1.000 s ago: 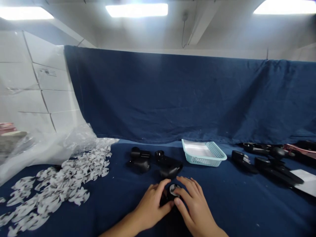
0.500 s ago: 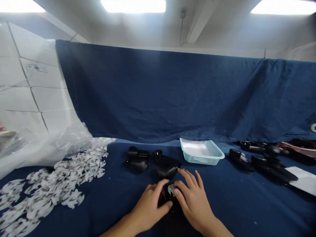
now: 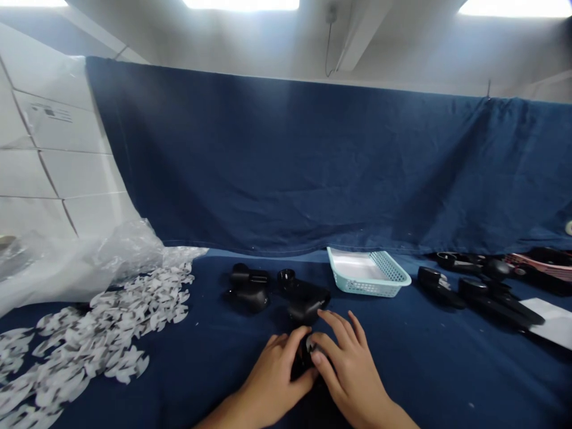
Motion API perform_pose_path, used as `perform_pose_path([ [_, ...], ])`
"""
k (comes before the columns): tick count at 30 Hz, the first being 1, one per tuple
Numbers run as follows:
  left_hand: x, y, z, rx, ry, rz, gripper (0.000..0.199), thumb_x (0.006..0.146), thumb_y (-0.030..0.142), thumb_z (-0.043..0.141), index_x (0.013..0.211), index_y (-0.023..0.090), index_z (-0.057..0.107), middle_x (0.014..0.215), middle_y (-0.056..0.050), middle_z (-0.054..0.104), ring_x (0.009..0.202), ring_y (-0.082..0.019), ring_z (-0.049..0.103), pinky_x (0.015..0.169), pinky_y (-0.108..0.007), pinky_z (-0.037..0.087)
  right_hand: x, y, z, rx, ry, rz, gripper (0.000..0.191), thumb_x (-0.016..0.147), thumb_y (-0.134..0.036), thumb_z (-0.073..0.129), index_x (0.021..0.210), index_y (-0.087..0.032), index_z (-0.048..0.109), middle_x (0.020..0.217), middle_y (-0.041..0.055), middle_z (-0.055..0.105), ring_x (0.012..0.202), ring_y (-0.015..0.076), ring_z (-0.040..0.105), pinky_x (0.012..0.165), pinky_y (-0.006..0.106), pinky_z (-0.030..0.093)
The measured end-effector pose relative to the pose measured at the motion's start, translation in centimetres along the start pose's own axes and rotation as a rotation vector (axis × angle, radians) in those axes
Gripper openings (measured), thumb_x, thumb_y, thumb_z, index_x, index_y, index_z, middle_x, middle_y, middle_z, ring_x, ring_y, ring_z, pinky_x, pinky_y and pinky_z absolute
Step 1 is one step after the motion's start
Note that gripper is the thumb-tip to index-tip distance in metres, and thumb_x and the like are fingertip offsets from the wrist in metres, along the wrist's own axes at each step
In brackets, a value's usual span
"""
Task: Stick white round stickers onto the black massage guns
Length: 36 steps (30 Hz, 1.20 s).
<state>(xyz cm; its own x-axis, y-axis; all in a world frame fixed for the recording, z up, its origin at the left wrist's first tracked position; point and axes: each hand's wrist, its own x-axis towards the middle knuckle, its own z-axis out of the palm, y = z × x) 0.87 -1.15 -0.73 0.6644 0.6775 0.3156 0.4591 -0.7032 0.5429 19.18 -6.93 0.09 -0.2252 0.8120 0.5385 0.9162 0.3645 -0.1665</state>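
In the lower middle of the head view, a dark plastic part [image 3: 299, 362] sits between my two hands, mostly covered by them. My left hand [image 3: 270, 381] curls its thumb and index finger round the part's left side. My right hand [image 3: 355, 369] has its thumb and index finger closed at the top of the part, on a small grey-white piece [image 3: 309, 343] that shows only as a sliver. Its other fingers reach forward. Just beyond my fingertips lies a black curved plastic housing [image 3: 306, 301], and a pair of similar black pieces [image 3: 249, 292] rests to its left.
A heap of thin grey-white curved pieces [image 3: 111, 330] spreads over the left, beside clear plastic sheeting [image 3: 125, 244]. Behind stands a light-blue basket [image 3: 369, 289] with white inside. Several black parts [image 3: 482, 292] and a white sheet [image 3: 552, 322] lie right. A blue curtain [image 3: 277, 161] hangs behind.
My right thumb and index finger have closed in over the grey-white piece, covering most of it. My left thumb has shifted slightly right. The view has tilted down a little.
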Motion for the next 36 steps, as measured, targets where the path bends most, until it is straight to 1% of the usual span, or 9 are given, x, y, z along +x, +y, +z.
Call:
perform_pose_path([
  [6,0.2,0.0,0.0,-0.013,-0.028,-0.028,0.059,0.086,0.024,0.065,0.139,0.026,0.039,0.13,-0.006,0.064,0.115,-0.027,0.059,0.102,-0.044,0.042,0.1,0.4,-0.2,-0.06,0.027,0.042,0.02,0.099,-0.034,0.047,0.113,-0.033,0.06,0.146,0.0069,0.049,0.136,0.0304,0.043,0.11,0.071,0.023],
  [10,0.2,0.0,-0.1,-0.015,-0.04,-0.053,0.062,0.084,0.022,0.066,0.14,0.027,0.039,0.126,-0.004,0.065,0.111,-0.027,0.059,0.101,-0.045,0.043,-0.3,0.5,-0.3,-0.04,0.088,0.077,0.017,0.098,-0.029,0.047,0.104,-0.031,0.062,0.14,0.0057,0.054,0.133,0.0283,0.045,0.111,0.068,0.023],
  [13,0.1,-0.1,-0.1,-0.016,-0.049,-0.05,0.061,0.085,0.023,0.065,0.14,0.027,0.039,0.125,-0.004,0.065,0.11,-0.027,0.059,0.1,-0.045,0.043,-0.7,0.6,-0.1,0.016,0.117,0.071,0.018,0.099,-0.027,0.045,0.098,-0.03,0.063,0.136,0.0054,0.056,0.132,0.0275,0.046,0.111,0.066,0.024],
  [18,0.0,-0.3,0.0,-0.012,-0.053,-0.02,0.059,0.088,0.027,0.063,0.141,0.026,0.036,0.131,-0.006,0.062,0.116,-0.028,0.057,0.102,-0.045,0.041,-1.2,0.0,0.5,0.136,0.104,0.051,0.021,0.1,-0.026,0.042,0.105,-0.029,0.063,0.139,0.0074,0.052,0.131,0.0287,0.046,0.107,0.063,0.035],
  [21,0.1,-0.3,0.0,-0.017,-0.058,-0.008,0.058,0.09,0.028,0.061,0.141,0.026,0.035,0.133,-0.006,0.061,0.119,-0.027,0.056,0.104,-0.045,0.039,-1.0,-0.4,0.7,0.153,0.054,0.045,0.021,0.1,-0.028,0.044,0.112,-0.031,0.061,0.142,0.0075,0.05,0.132,0.0292,0.045,0.107,0.063,0.035],
  [24,0.1,-0.2,0.0,-0.017,-0.053,-0.027,0.059,0.088,0.026,0.063,0.141,0.026,0.036,0.13,-0.006,0.062,0.116,-0.027,0.057,0.102,-0.045,0.041,-0.8,-0.4,0.8,0.157,0.04,0.118,0.023,0.1,-0.029,0.043,0.113,-0.033,0.061,0.144,0.0064,0.048,0.134,0.0296,0.042,0.108,0.064,0.033],
  [27,0.1,-0.2,0.1,-0.016,-0.044,-0.049,0.061,0.085,0.023,0.066,0.14,0.028,0.039,0.127,-0.005,0.063,0.112,-0.028,0.058,0.1,-0.045,0.043,-0.8,0.1,0.9,0.206,0.071,0.207,0.024,0.101,-0.032,0.041,0.108,-0.033,0.064,0.145,0.0052,0.045,0.133,0.0301,0.041,0.106,0.062,0.035],
  [31,0.1,-0.1,0.0,-0.019,-0.043,-0.064,0.062,0.084,0.023,0.067,0.139,0.028,0.041,0.12,-0.004,0.066,0.107,-0.028,0.059,0.098,-0.044,0.044,-1.3,0.4,1.2,0.334,0.128,0.301,0.027,0.101,-0.037,0.039,0.102,-0.03,0.065,0.144,0.0053,0.045,0.135,0.0301,0.039,0.108,0.059,0.036],
  [36,-0.1,0.2,-0.3,-0.015,-0.052,-0.059,0.063,0.084,0.023,0.067,0.14,0.027,0.04,0.117,-0.004,0.067,0.106,-0.027,0.06,0.099,-0.045,0.043,-1.9,-0.1,1.6,0.55,0.15,0.399,0.035,0.101,-0.046,0.036,0.094,-0.03,0.067,0.139,0.0058,0.048,0.131,0.0292,0.045,0.109,0.059,0.037],
])
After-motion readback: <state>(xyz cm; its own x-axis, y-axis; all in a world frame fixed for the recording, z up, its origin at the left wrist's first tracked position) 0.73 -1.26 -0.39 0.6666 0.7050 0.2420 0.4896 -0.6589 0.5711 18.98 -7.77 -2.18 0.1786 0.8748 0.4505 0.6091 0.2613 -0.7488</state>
